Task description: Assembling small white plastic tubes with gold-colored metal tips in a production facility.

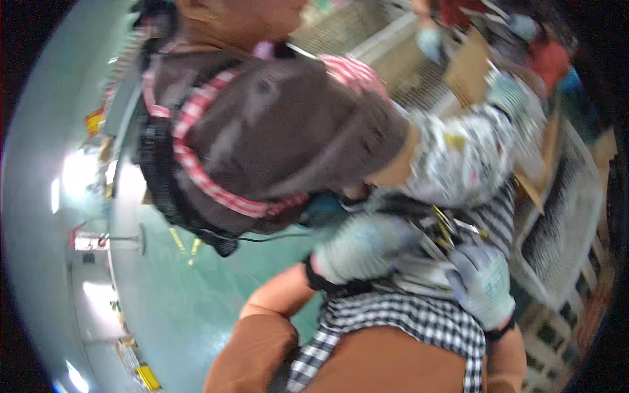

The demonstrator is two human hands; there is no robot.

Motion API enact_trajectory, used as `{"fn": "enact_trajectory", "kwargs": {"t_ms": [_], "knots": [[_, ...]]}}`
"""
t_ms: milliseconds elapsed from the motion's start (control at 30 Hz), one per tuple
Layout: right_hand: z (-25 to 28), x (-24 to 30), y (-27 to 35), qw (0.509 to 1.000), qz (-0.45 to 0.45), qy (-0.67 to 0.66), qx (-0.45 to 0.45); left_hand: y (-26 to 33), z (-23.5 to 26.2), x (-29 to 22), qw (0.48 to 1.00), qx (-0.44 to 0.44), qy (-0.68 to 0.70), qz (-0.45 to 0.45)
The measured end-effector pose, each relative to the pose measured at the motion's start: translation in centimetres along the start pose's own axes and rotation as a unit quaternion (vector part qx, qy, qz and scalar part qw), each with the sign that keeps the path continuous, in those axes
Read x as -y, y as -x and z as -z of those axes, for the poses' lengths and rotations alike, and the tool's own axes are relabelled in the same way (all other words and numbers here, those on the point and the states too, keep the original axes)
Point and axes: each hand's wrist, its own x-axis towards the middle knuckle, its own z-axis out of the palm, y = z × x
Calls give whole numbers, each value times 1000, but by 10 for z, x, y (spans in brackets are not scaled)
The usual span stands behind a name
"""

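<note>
My left hand [363,249], in a pale knitted glove with a black band at the wrist, reaches in front of my body. Its fingers are smeared by motion and partly hidden, against several shiny grey and yellowish pieces [445,229] that look like metal. My right hand [485,285], in a similar glove, is closed at the right side of these pieces, thumb toward the left hand. What it grips is too blurred to name. Below both hands lies a pale, light-coloured bundle [419,278], against my black-and-white checked apron [406,314].
A co-worker in a dark apron and cap [295,131] leans close on the left; their gloved hand [508,95] is by cardboard [472,65]. Another gloved hand [430,44] is farther back. A whitish crate [563,216] stands at right, above slatted pallets [550,327]. Green floor [177,295] spreads left.
</note>
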Motion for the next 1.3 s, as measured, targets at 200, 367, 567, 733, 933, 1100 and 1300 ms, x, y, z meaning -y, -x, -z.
{"fn": "enact_trajectory", "kwargs": {"t_ms": [200,367,567,733,933,1100,1300], "knots": [[0,5,1,996,-34,69,39,-7,-8,-7,996,65,40,-42],[7,4,4,988,-46,69,129,-7,-2,-11,993,113,45,-3],[11,1,-2,985,-72,3,155,-6,3,-13,985,84,144,-50],[2,-7,4,987,-64,-18,145,-5,-6,-5,995,73,71,-15],[-1,-8,4,992,-62,-41,101,-2,43,21,995,-33,90,-21],[5,-9,3,995,-90,-41,28,1,79,49,765,-460,399,207],[4,-10,-2,955,-177,-233,-48,-13,15,23,847,-91,516,84]]}}
